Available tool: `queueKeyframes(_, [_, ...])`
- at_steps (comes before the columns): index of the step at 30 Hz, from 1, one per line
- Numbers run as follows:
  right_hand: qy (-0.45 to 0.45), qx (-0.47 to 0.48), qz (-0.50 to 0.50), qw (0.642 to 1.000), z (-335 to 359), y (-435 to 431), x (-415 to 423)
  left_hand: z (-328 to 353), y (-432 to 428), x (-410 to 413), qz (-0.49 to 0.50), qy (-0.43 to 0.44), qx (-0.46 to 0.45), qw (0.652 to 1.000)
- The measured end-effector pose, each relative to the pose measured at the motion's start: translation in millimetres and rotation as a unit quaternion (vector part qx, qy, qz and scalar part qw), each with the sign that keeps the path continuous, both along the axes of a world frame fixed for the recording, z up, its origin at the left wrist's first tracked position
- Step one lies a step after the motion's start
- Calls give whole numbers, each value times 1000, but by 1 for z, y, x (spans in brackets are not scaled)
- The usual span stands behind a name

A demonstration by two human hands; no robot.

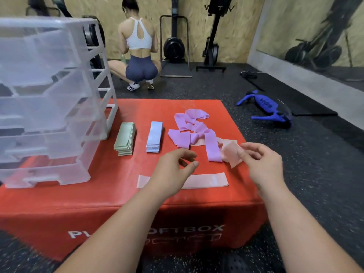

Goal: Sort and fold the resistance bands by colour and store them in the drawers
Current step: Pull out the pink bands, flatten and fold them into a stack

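pinching the loose pink band between thumb and fingertips, the right hand is holding one end of it up over the right side of the red soft box. the rest of that band is lying crumpled on the box top, touching the purple heap that is sprawling toward the box's back right. the left hand is hovering over the front middle of the box, fingers loosely curled and gripping nothing. it is hanging just above the flat pink band, which is lying straight along the box's front edge. left of centre on the box, the green stack and the blue stack are sitting folded side by side. the clear drawer unit is standing on the box's left end.

the risks, as i am judging them: the held band is overlapping a purple strap, so pulling it free could be dragging purple along and mixing the colours. the grip is taking only a corner of floppy fabric close to the box's right edge, so a slip could be sending it to the floor. the left forearm is crossing the flat band and could be sweeping it off the front.
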State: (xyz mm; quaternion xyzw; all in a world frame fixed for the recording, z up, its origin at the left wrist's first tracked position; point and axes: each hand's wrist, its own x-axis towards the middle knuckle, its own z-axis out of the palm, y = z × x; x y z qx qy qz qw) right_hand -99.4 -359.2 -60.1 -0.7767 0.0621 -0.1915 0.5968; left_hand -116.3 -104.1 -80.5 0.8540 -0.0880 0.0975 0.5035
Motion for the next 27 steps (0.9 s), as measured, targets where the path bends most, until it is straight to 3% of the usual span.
queueKeyframes(4, [-9,-39,84,996,5,19,17,-3,4,10,-11,16,-17,1000])
queueKeyframes(11, [11,-7,282,959,13,44,63,0,0,49,-32,-7,-43,999])
queueKeyframes(15, [34,33,304,951,10,56,84,1,6,72,1,-22,-44,999])
queueKeyframes(19, [66,51,317,945,0,61,101,1,17,92,33,6,-143,989])
queueKeyframes(23, [78,-85,364,924,-12,61,111,3,24,104,69,23,-241,968])
queueKeyframes(27, [50,-141,348,925,-17,62,114,1,27,110,83,35,-252,964])
